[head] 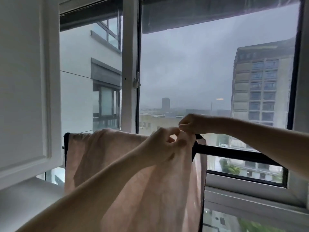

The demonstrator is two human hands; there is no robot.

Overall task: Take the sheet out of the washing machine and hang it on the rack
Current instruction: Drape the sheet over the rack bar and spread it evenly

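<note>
Starting at the left: the pink sheet (pixel 103 158) is draped over the top bar of the black rack (pixel 234 154) in front of the window, hanging from the bar's left end across to a bunched right corner. My left hand (pixel 160 146) reaches up across the cloth, fingers curled, pinching that corner at the bar. Touching it on the right, my right hand (pixel 192 123) pinches the same edge from above. So both grips sit at the sheet's right end. The cloth lies left of and below them, and the bar runs on bare to the right. Its long axis goes left to right, so I judge any spreading goes rightward, with the right hand nearer. Count: one sheet, one rack, two hands.
</note>
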